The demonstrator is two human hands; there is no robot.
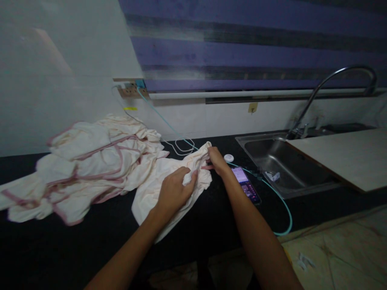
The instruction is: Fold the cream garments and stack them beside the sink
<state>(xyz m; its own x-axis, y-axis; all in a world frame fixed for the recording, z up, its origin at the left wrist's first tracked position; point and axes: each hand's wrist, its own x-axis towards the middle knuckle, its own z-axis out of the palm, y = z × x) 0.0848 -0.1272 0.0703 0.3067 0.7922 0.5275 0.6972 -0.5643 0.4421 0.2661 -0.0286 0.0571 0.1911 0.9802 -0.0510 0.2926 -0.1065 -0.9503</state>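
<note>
A cream cloth (151, 189) with pink edging lies on the black counter (90, 237) in front of me. My left hand (175, 189) is shut on a bunched part of it near its middle. My right hand (216, 159) pinches the cloth's far right corner, just left of a lit phone (246, 185). A heap of more cream, pink-trimmed cloths (87, 169) lies to the left, touching the one I hold.
A teal cable (284, 209) runs from a wall socket (133, 90) past the phone and loops off the counter edge. White cables (181, 147) and a small round white object (229, 158) lie behind. A steel sink (281, 167) with tap and a pale board (347, 155) are at right.
</note>
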